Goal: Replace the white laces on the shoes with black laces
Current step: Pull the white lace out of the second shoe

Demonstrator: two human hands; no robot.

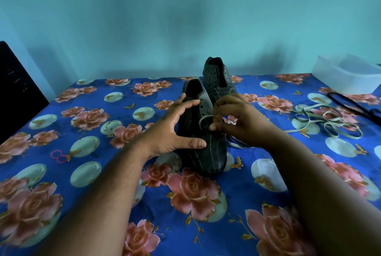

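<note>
A: Your left hand (pixel 177 130), centre frame, lies spread and relaxed on the near shoe (pixel 203 132), steadying it.

B: And the right?

A: Your right hand (pixel 237 120) pinches the flat white lace (pixel 203 120) between its fingers (pixel 214 126), drawing it from the striped fabric upper. Further back, the second shoe (pixel 218 78) stands laceless; a loose white lace (pixel 325 123) and black laces (pixel 354 105) lie right, on the floral worktop (pixel 82 111).

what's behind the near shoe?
The second dark shoe stands directly behind the near shoe, empty eyelets showing. Its toe is hidden by the near shoe and the right hand.
</note>
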